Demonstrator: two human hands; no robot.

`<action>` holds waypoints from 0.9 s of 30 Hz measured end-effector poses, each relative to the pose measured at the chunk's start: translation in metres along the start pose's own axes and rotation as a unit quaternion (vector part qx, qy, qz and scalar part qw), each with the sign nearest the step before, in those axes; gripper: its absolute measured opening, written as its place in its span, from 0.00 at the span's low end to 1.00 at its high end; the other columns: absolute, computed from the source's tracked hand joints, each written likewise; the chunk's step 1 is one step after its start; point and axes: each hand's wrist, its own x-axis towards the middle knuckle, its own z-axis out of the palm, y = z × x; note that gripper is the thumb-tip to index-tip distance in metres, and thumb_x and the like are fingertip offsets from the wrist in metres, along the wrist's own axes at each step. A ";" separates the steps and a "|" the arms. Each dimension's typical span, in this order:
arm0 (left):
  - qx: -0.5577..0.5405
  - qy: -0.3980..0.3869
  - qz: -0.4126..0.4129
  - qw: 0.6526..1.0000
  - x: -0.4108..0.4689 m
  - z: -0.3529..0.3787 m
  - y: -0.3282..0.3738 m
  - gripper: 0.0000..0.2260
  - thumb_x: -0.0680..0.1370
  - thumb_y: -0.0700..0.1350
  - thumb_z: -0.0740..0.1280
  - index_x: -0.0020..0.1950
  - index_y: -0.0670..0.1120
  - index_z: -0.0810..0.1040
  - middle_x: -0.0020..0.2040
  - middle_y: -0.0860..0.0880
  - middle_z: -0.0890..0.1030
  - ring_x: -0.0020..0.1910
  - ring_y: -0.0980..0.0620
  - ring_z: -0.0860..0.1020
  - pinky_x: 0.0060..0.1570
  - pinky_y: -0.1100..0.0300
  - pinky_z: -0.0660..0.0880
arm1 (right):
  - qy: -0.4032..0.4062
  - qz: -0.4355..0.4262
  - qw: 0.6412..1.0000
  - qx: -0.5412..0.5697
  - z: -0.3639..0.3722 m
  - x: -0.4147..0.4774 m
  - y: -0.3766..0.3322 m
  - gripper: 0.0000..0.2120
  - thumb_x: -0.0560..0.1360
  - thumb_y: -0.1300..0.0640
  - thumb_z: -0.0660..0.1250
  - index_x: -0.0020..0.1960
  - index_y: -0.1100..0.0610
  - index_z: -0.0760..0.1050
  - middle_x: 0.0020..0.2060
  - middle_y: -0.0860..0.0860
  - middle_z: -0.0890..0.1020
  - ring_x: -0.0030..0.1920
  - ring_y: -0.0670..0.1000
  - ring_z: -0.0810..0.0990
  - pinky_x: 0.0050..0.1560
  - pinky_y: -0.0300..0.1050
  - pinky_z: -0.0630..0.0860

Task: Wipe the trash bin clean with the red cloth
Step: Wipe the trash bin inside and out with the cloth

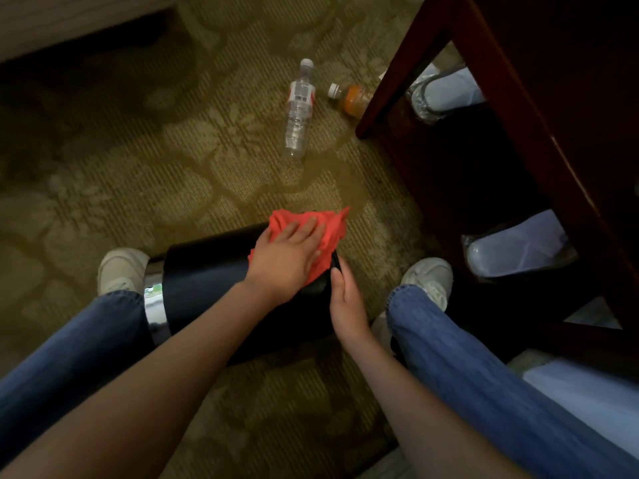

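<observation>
Trash bin (207, 278), black with a shiny metal rim at its left end, lies on its side on the patterned carpet (145, 160) between the person's legs in blue jeans. The left forearm crosses over it from the lower left, and the left hand (287, 261) lies palm down on the bin's right end, its fingers straight and spread, pressing the red cloth (328, 233) flat against the black surface; the cloth bunches out beyond the fingertips. The right hand (345, 299) rests edge-on against that same end just beside the cloth, its fingers nearly straight along the rim. Farther off, a clear water bottle (299, 112) and an orange drink bottle (351, 98) lie on the carpet beside dark wooden furniture (518, 133).
</observation>
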 end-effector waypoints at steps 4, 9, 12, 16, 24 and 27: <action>0.040 0.027 0.067 0.997 -0.015 0.002 0.003 0.25 0.77 0.54 0.48 0.71 0.49 0.69 0.69 0.49 0.73 0.66 0.44 0.74 0.58 0.42 0.71 | 0.001 -0.005 1.000 -0.002 0.000 0.000 -0.007 0.19 0.78 0.42 0.48 0.67 0.41 0.63 0.61 0.40 0.71 0.67 0.44 0.67 0.71 0.58 0.58; -0.052 0.009 -0.037 0.998 0.011 -0.009 0.003 0.22 0.82 0.53 0.46 0.77 0.52 0.56 0.77 0.54 0.57 0.76 0.54 0.56 0.72 0.49 0.55 | -0.020 -0.026 0.999 0.010 -0.003 0.004 -0.013 0.17 0.82 0.50 0.50 0.70 0.42 0.59 0.65 0.38 0.65 0.68 0.38 0.62 0.69 0.37 0.57; -0.109 -0.028 -0.102 0.988 0.036 -0.025 -0.004 0.19 0.82 0.51 0.49 0.71 0.50 0.66 0.72 0.48 0.68 0.70 0.47 0.67 0.66 0.49 0.63 | -0.021 -0.038 0.999 0.001 -0.004 0.004 -0.016 0.16 0.82 0.52 0.50 0.65 0.35 0.58 0.63 0.30 0.65 0.66 0.31 0.62 0.65 0.27 0.57; -0.156 -0.076 -0.119 0.978 0.039 -0.032 -0.025 0.21 0.82 0.54 0.47 0.71 0.52 0.67 0.67 0.42 0.74 0.64 0.40 0.73 0.64 0.49 0.69 | -0.026 -0.019 0.999 -0.004 -0.005 -0.003 -0.007 0.16 0.81 0.48 0.49 0.66 0.35 0.58 0.65 0.33 0.65 0.68 0.35 0.62 0.70 0.38 0.57; -0.089 -0.062 -0.259 0.960 -0.013 -0.023 -0.063 0.23 0.81 0.58 0.47 0.66 0.49 0.72 0.63 0.40 0.76 0.61 0.39 0.75 0.63 0.48 0.68 | -0.039 -0.011 0.999 0.003 -0.009 -0.013 -0.003 0.24 0.79 0.46 0.47 0.74 0.50 0.59 0.70 0.46 0.67 0.69 0.41 0.64 0.69 0.40 0.61; -0.071 -0.032 -0.189 0.979 -0.010 -0.018 -0.026 0.19 0.82 0.55 0.50 0.70 0.52 0.67 0.69 0.46 0.71 0.66 0.44 0.70 0.63 0.48 0.64 | -0.037 -0.009 0.999 -0.001 -0.010 -0.016 0.002 0.25 0.79 0.47 0.48 0.75 0.53 0.58 0.71 0.48 0.66 0.70 0.41 0.62 0.69 0.37 0.58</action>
